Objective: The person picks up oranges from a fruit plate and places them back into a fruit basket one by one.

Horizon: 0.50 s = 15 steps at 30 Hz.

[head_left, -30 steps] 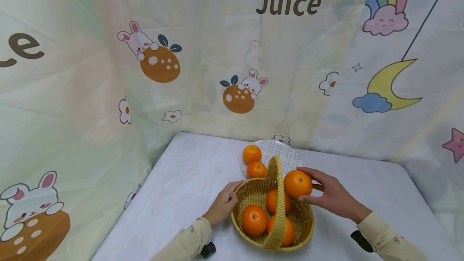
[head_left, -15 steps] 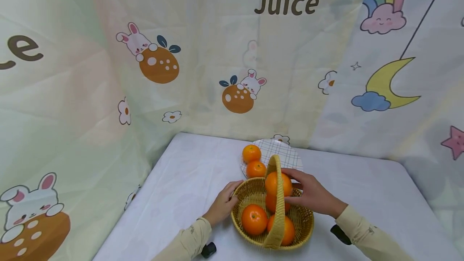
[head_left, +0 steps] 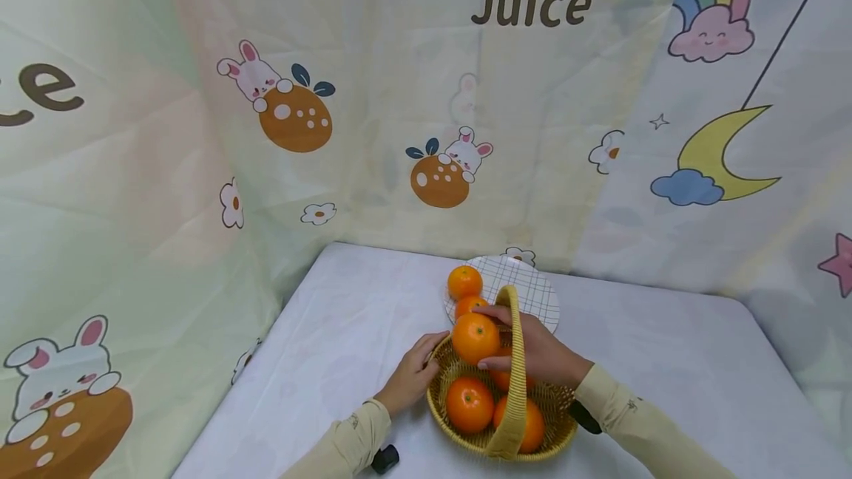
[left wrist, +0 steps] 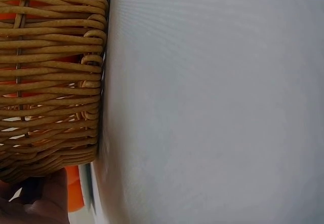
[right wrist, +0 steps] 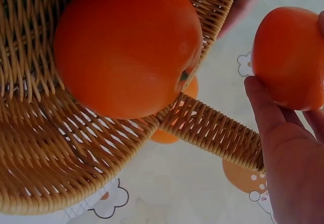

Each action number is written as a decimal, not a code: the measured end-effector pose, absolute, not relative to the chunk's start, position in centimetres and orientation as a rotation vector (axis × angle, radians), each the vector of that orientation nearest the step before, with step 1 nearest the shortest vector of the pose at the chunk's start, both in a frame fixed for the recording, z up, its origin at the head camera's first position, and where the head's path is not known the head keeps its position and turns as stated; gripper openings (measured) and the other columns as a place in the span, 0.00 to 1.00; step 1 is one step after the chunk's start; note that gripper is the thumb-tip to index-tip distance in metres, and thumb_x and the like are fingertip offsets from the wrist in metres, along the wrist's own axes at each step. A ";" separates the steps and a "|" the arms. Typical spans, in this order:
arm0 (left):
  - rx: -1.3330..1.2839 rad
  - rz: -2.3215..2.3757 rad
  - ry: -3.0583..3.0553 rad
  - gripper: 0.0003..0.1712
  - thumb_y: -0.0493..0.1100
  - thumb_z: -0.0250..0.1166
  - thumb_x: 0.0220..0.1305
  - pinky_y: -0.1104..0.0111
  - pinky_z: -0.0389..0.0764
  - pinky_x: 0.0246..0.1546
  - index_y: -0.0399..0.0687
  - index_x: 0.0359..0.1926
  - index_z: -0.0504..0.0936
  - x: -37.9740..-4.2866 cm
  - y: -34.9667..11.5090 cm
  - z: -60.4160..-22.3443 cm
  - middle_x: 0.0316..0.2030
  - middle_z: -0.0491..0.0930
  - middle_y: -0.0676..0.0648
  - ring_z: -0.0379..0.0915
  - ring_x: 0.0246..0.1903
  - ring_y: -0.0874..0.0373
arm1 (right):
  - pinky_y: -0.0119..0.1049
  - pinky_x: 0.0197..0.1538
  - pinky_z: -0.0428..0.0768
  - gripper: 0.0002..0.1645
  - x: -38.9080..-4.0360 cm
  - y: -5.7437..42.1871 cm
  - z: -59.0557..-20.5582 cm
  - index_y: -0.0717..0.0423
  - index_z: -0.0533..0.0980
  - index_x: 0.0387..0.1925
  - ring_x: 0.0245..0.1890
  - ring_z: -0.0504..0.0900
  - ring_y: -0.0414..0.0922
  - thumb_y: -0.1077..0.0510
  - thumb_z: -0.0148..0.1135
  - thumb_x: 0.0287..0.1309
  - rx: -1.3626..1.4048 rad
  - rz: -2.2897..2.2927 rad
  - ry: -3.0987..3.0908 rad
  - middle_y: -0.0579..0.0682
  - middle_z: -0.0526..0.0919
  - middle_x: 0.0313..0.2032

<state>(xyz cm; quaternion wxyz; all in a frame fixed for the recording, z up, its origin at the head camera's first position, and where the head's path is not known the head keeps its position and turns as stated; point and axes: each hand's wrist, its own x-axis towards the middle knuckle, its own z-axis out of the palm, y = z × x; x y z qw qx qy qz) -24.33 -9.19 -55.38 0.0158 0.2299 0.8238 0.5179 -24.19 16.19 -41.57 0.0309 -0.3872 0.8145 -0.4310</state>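
Observation:
A yellow wicker basket [head_left: 555, 421] with an arched handle [head_left: 514, 405] stands on the white table. Three oranges lie in it, among them a front-left orange [head_left: 469, 405]. My left hand [head_left: 407, 375] grips the basket's left rim; in the left wrist view the woven side [left wrist: 50, 92] fills the left part. With its arm over the basket's right side, my right hand [head_left: 542, 350] reaches through under the handle and pinches another orange [head_left: 475, 338] between thumb and fingers. That orange [right wrist: 286, 57] appears at the right of the right wrist view, beyond the handle.
Behind the basket lies a round white plate [head_left: 532, 298] with a grid pattern. It bears a smaller orange [head_left: 464, 283] and a second orange [head_left: 469, 306], partly hidden by the held one. A printed curtain [head_left: 373, 94] rises along the table's back and sides.
My right hand has carried its orange leftward from the basket's right rim, past the handle, to above the basket's back-left part. The left hand and basket have stayed put.

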 end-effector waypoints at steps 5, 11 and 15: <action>0.736 1.622 2.563 0.31 0.34 0.48 0.69 0.58 0.64 0.65 0.50 0.72 0.64 -24.4 -9.2 -55.4 0.63 0.68 0.51 0.63 0.65 0.56 | 0.39 0.51 0.80 0.43 -24.9 16.2 -42.9 0.58 0.67 0.65 0.50 0.80 0.43 0.56 0.76 0.48 -1.190 -1.352 2.512 0.47 0.78 0.53; 0.699 1.607 2.584 0.31 0.31 0.49 0.68 0.58 0.64 0.65 0.49 0.71 0.64 -24.5 -9.2 -55.2 0.63 0.69 0.51 0.64 0.64 0.56 | 0.38 0.53 0.78 0.43 -26.0 16.2 -45.5 0.43 0.66 0.66 0.52 0.78 0.42 0.50 0.76 0.49 -1.176 -1.379 2.426 0.42 0.77 0.55; 0.661 1.613 2.547 0.30 0.29 0.48 0.68 0.57 0.63 0.65 0.42 0.71 0.63 -23.9 -8.9 -54.2 0.63 0.68 0.47 0.63 0.65 0.52 | 0.39 0.56 0.76 0.44 -26.2 16.1 -46.4 0.40 0.66 0.66 0.54 0.76 0.42 0.47 0.76 0.48 -1.055 -1.350 2.382 0.39 0.75 0.57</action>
